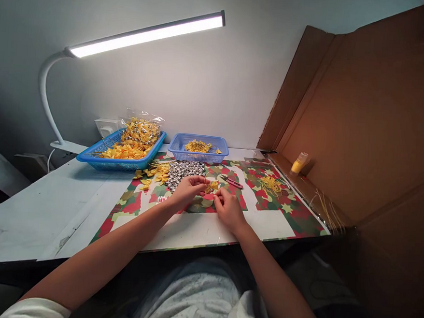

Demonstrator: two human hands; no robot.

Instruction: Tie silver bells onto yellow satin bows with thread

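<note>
My left hand (191,190) is closed in a pinch at a small yellow ribbon flower (213,185) above the patterned mat (201,209). Just right of the flower, my right hand (226,206) is also closed, thumb against fingers; what it pinches is too small to make out. Silver beads (184,171) lie in a pile behind my left hand. More yellow flowers (161,172) lie at the left side of the beads. Behind my right hand rest small pink-handled snips (232,181).
A blue basket (124,164) heaped with yellow flowers stands back left, beside a smaller basket (197,156). Yellow strands (271,185) lie on the right. A small bottle (299,163) stands near the cardboard wall (363,116). A lit lamp (148,34) hangs over the left.
</note>
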